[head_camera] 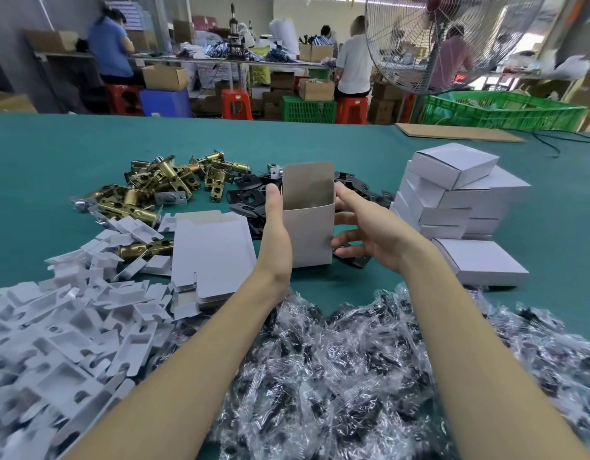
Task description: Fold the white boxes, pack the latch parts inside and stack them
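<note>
- Standing upright on the teal felt-covered table is a half-folded white cardboard box, its top open and its rear flap sticking straight up, showing the grey-brown inner face.
- Pressing flat against the box's left wall is the left hand, fingers straight and pointing away, thumb lying along the near edge.
- Cupping the box's right side is the right hand, fingers spread and loosely curved, fingertips touching the right wall near its lower corner; it is steadying rather than clenching.
- Lying just left of the box is a stack of flat white unfolded box blanks.
- Rising to the right is a leaning stack of closed white finished boxes, with one more closed white box sitting beside its foot.
- Lying behind the blanks is a heap of brass-coloured metal latch bolts; black metal strike plates are spreading behind and under the box.
- Filling the near left is a pile of white card inserts; clear plastic packets of dark hardware are covering the near edge beneath both forearms.
</note>
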Demonstrator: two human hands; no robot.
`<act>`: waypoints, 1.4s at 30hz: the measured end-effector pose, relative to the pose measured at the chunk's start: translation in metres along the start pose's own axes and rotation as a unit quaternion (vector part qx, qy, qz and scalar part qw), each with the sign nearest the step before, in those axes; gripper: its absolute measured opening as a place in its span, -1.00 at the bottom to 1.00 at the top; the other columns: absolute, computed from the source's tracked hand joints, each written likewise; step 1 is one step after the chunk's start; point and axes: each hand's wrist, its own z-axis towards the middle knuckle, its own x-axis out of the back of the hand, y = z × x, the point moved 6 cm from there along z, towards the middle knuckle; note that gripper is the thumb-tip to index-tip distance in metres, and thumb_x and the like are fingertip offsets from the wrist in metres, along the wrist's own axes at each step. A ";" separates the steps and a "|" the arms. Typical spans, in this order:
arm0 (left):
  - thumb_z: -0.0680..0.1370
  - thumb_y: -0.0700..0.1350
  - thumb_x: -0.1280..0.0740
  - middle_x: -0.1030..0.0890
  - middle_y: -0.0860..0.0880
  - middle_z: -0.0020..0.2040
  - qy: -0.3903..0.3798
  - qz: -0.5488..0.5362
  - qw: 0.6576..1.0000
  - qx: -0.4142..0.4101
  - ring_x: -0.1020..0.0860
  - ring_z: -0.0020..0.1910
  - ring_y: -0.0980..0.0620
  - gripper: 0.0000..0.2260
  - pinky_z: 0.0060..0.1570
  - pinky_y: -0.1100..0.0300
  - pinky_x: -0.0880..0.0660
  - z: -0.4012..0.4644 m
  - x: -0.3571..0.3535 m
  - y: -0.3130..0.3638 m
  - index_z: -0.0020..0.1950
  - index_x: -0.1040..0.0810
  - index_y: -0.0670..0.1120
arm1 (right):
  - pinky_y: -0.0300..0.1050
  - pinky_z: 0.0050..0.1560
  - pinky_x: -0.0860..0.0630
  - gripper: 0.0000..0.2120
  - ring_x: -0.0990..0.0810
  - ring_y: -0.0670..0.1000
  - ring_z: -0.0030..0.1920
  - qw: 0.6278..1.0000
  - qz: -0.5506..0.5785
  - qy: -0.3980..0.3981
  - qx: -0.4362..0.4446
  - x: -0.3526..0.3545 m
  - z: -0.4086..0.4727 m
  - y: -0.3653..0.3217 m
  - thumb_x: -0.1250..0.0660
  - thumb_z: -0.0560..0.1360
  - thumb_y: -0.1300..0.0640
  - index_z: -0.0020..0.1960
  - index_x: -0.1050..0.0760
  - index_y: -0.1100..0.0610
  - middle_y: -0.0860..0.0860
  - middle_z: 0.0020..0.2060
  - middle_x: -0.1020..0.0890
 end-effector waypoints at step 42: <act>0.65 0.38 0.07 -0.74 0.07 -0.09 0.014 0.044 0.999 -0.015 -0.68 -0.15 0.15 -0.46 -0.09 0.19 -0.58 0.004 0.002 0.002 -0.06 -0.69 0.28 | -0.15 -0.21 -0.68 -0.58 -0.72 0.03 -0.13 0.943 -0.328 -0.054 0.008 -0.007 0.011 0.022 -0.55 0.45 0.17 0.26 -0.52 0.04 0.05 0.04 -0.67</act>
